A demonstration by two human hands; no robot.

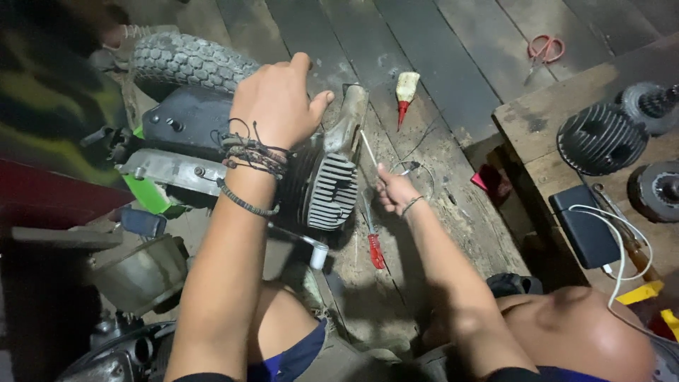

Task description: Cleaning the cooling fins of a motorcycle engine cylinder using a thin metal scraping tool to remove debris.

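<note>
The left hand (279, 99) lies spread over the top of the small engine (322, 180), fingers curled against the housing beside the finned cylinder (332, 191), bracing rather than clamping. The right hand (395, 191), at about three o'clock from the cylinder, has its grip closed on a thin metal rod (369, 152) whose tip angles up to eleven o'clock towards the engine's upper end. A red-handled screwdriver (375, 247) lies on the plank floor (453, 78) at six o'clock from that hand, and a glue bottle (405, 92) lies at twelve. The rod looks slender and is held near its end, so a hard push could make it slip off and jab the bracing fingers.
</note>
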